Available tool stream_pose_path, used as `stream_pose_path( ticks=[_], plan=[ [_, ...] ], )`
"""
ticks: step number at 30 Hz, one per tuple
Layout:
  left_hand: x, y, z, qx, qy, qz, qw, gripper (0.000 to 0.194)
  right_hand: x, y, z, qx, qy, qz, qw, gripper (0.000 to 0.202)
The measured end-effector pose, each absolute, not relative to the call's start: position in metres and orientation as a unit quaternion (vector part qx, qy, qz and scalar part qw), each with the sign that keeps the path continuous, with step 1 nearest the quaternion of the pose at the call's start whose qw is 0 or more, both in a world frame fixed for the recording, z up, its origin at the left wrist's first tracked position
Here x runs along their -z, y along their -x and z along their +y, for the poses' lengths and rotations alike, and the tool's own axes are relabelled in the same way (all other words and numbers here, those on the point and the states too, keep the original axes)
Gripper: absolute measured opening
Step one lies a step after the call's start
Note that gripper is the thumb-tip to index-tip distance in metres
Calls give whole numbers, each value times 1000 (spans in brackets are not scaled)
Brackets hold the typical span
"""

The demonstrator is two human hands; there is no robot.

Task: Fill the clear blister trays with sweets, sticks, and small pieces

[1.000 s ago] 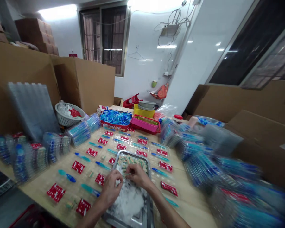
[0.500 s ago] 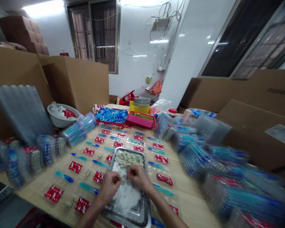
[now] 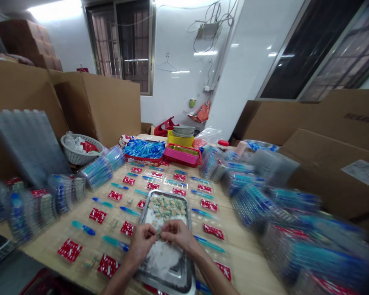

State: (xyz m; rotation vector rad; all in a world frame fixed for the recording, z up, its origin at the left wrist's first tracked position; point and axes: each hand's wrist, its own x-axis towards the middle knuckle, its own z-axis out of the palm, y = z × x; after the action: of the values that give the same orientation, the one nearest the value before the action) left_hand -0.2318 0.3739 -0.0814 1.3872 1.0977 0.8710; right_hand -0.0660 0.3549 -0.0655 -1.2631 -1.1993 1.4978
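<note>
A metal tray (image 3: 189, 282) lies lengthwise in front of me. Small green-and-beige pieces (image 3: 167, 206) are heaped at its far end, and white powder (image 3: 162, 260) covers much of the nearer part. Above the powder, my left hand (image 3: 144, 238) and my right hand (image 3: 178, 235) almost meet, thumbs and forefingers pinched. A tiny piece (image 3: 158, 236) of the same greenish colour seems to sit between the fingertips of both hands, mostly hidden by them. Clear plastic blister packs around the tray hold blue pens (image 3: 113, 242) and red patterned packets (image 3: 69, 250).
Stacks of filled packs stand on the right (image 3: 252, 205) and the left (image 3: 66, 190) of the wooden table (image 3: 252, 262). Farther back are a basket of blue pens (image 3: 144, 149), a pink tray (image 3: 182, 155) and a white basket (image 3: 83, 153). Cardboard boxes (image 3: 113, 108) stand behind.
My right hand has moved left and slightly toward me, so its fingertips now meet those of my left hand. The left hand has barely shifted.
</note>
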Motion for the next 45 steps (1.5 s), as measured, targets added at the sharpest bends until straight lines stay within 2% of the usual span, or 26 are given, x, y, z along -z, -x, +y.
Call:
stream_pose_path(
  ticks=[2,5,8,11,15,18,22,35,45],
  plan=[
    [83,235,374,-364,-603,465,537,10,67,66,356,-581,510,-502,388,17],
    [82,241,373,-363,-624,484,495,6,67,67,360,-495,547,-577,352,10],
    [77,248,371,-358,-639,507,454,5,59,71,374,-390,573,-648,315,14],
    [72,252,368,-358,-648,510,438,4,47,78,394,-317,583,-711,234,21],
    [73,255,367,-373,-628,513,450,20,42,88,411,-274,582,-748,164,27],
    [76,256,367,-367,-634,514,445,16,48,91,410,-240,594,-754,141,26],
    [75,253,367,-338,-663,519,421,7,57,89,402,-216,608,-751,141,30],
    [78,221,376,-305,-778,465,294,26,64,66,372,-235,596,-729,241,20],
    [79,210,376,-262,-794,461,297,32,56,60,352,-265,577,-732,247,22]
  ],
)
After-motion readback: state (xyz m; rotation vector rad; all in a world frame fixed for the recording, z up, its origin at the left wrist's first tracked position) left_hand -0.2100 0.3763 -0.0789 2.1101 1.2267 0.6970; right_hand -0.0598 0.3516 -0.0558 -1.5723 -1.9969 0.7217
